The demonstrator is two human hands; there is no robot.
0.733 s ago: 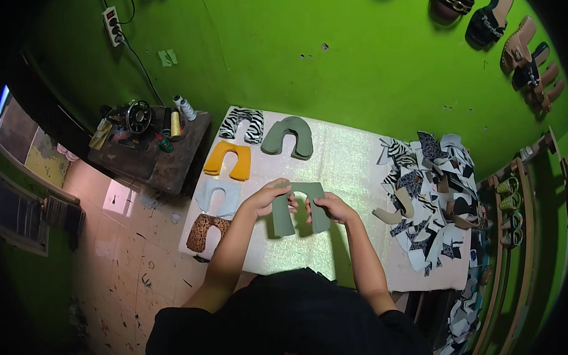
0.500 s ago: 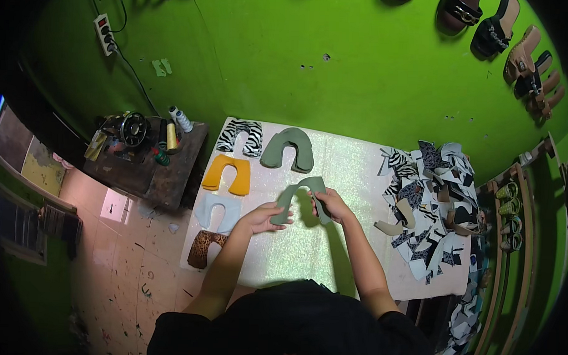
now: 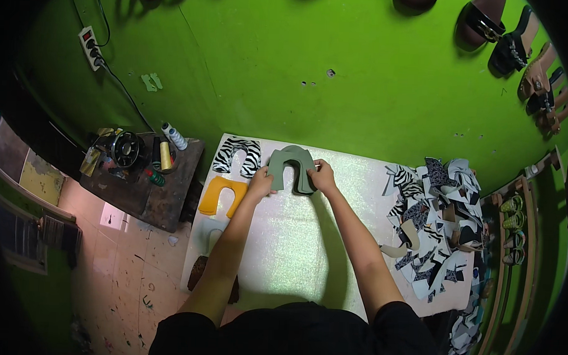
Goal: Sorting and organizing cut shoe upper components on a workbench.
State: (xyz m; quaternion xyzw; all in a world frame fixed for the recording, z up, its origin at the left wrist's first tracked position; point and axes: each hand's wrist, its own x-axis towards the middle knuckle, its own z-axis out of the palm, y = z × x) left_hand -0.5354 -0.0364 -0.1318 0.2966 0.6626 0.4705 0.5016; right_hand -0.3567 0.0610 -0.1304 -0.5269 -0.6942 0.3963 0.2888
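Observation:
A green U-shaped cut piece [image 3: 289,156], like a shoe upper, lies over the stack of matching green pieces at the table's far side, its legs towards me. My left hand [image 3: 259,183] is closed on the end of its left leg. On the other side my right hand [image 3: 321,177] pinches the right leg. Beside my left hand are U-shaped pieces in zebra print [image 3: 252,157] and orange [image 3: 215,195]. Nearer, a pale grey piece [image 3: 209,233] and a leopard-print piece [image 3: 199,273] are partly hidden by my left forearm.
A heap of mixed offcuts [image 3: 436,214] covers the right part of the pale, glittery table [image 3: 294,253]. Left stands a dark sewing machine table [image 3: 161,201] with thread spools [image 3: 175,136]. Sandals [image 3: 514,41] hang on the green wall, with a shoe rack [image 3: 496,291] at right.
Both hands have moved away from me across the table, carrying the green piece from the middle onto the green stack. The view has tilted slightly upward.

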